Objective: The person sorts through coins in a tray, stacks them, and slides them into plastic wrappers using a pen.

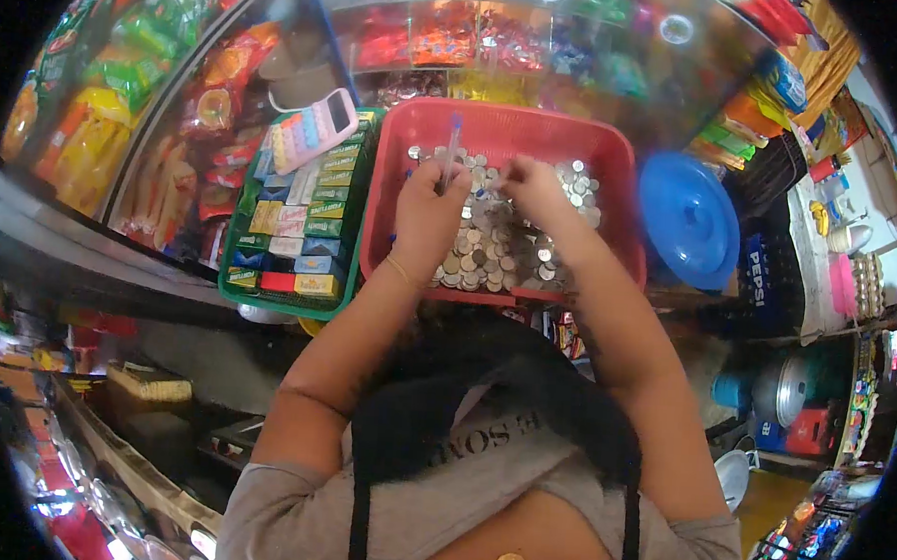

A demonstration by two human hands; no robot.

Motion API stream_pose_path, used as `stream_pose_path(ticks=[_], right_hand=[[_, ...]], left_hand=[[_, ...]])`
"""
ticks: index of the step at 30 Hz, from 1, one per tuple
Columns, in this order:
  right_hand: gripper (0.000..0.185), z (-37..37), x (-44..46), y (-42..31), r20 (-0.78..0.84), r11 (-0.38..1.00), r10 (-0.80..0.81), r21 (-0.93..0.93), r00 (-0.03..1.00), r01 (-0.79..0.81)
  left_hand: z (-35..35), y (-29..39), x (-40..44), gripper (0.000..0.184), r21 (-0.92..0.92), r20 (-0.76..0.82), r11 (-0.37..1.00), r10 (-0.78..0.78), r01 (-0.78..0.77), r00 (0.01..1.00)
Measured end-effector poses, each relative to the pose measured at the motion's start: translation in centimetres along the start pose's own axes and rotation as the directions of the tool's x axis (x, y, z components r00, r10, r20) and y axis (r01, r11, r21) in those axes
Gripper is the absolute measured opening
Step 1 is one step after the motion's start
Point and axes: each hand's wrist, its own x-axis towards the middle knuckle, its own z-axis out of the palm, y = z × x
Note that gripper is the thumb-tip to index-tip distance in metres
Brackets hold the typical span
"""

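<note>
The left hand (430, 207) grips an upright pen (455, 138), perhaps for handiness, while the right hand (537, 194), whose grip I cannot make out, is over coins (480, 256) in a red basket (623, 183) whose walls presumably prevent spilling.

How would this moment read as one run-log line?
left grip: holding pen | right grip: over coins, contents unclear | coins: loose in red basket | calculator: on small boxes, left of basket
</note>
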Motion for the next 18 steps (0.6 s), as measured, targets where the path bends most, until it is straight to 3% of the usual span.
stream_pose_path(ticks=[2, 4, 5, 8, 11, 13, 14, 17, 18], right_hand=[[0.004, 0.6, 1.0, 2.0, 0.020, 0.905, 0.126, 0.407, 0.992, -0.123], [0.004, -0.9, -0.4, -0.4, 0.069, 0.707, 0.184, 0.683, 0.981, -0.181], [0.004, -1.3, -1.3, -2.0, 0.100, 0.654, 0.161, 0.735, 0.982, -0.182], [0.005, -1.9, -3.5, -5.0, 0.159, 0.502, 0.105, 0.844, 0.982, -0.190], [0.005, -1.8, -3.9, -3.1, 0.188, 0.383, 0.086, 0.900, 0.978, -0.207], [0.004, -1.4, -3.6, -1.9, 0.164, 0.484, 0.115, 0.852, 0.980, -0.199], [0.003, -1.3, -3.6, -1.4, 0.151, 0.531, 0.129, 0.824, 0.980, -0.197], [0.002, -1.2, -3.7, -1.7, 0.143, 0.374, 0.172, 0.906, 0.975, -0.199], [0.002, -1.4, -4.0, -2.4, 0.156, 0.346, 0.173, 0.915, 0.972, -0.208]], left_hand=[[0.0, 0.0, 0.0, 0.017, 0.095, 0.031, 0.994, 0.048, -0.051, 0.998], [0.2, 1.4, -0.2, 0.018, 0.209, 0.075, 0.976, 0.045, -0.060, 0.996], [0.3, 1.7, -0.2, 0.018, 0.218, 0.096, 0.974, 0.041, -0.061, 0.995], [0.6, 2.2, 0.1, 0.018, 0.147, 0.163, 0.988, 0.031, -0.055, 0.986], [0.7, 2.2, 0.3, 0.015, 0.109, 0.256, 0.994, 0.003, -0.032, 0.967], [1.0, 1.9, 0.5, 0.012, 0.071, 0.335, 0.997, 0.013, -0.040, 0.942], [1.0, 1.9, 0.5, 0.011, 0.004, 0.352, 0.999, -0.036, 0.037, 0.935], [1.1, 3.8, 0.3, 0.009, -0.279, 0.390, 0.872, -0.280, 0.402, 0.877], [1.2, 3.4, 0.3, 0.009, -0.299, 0.345, 0.871, -0.282, 0.390, 0.895]])
